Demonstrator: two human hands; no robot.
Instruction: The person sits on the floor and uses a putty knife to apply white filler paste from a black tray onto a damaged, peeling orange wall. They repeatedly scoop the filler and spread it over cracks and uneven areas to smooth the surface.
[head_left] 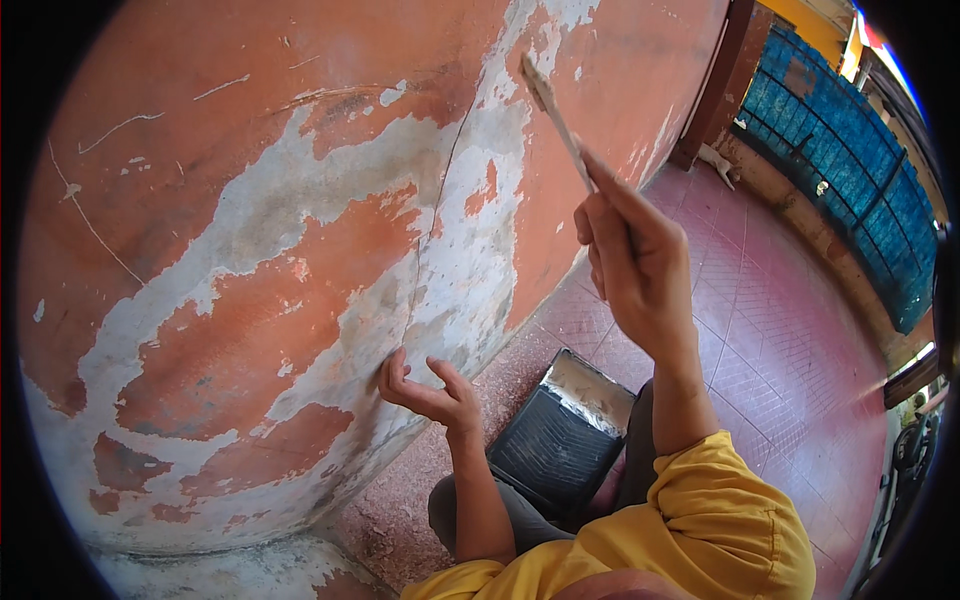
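My right hand (640, 260) is closed round a slim, long-handled tool (545, 95), raised toward the wall. The tool's pale, crusted head is seen nearly edge-on, so its exact kind is unclear, and I cannot tell whether its tip touches the wall. Lower down, my left hand (435, 395) is at the wall's lower part, its fingers bent and the thumb apart, with nothing in it. The orange wall (270, 310) has large bare patches of grey and white where paint has come off. A thin crack runs down through the pale patch above my left hand.
A black paint tray (555, 440) with whitish material in its far end stands on the floor by my legs. Pale flakes and dust lie on the reddish tiled floor (740, 340) along the wall. A cat (720, 165) is by the far pillar, near a blue-covered fence (835, 130).
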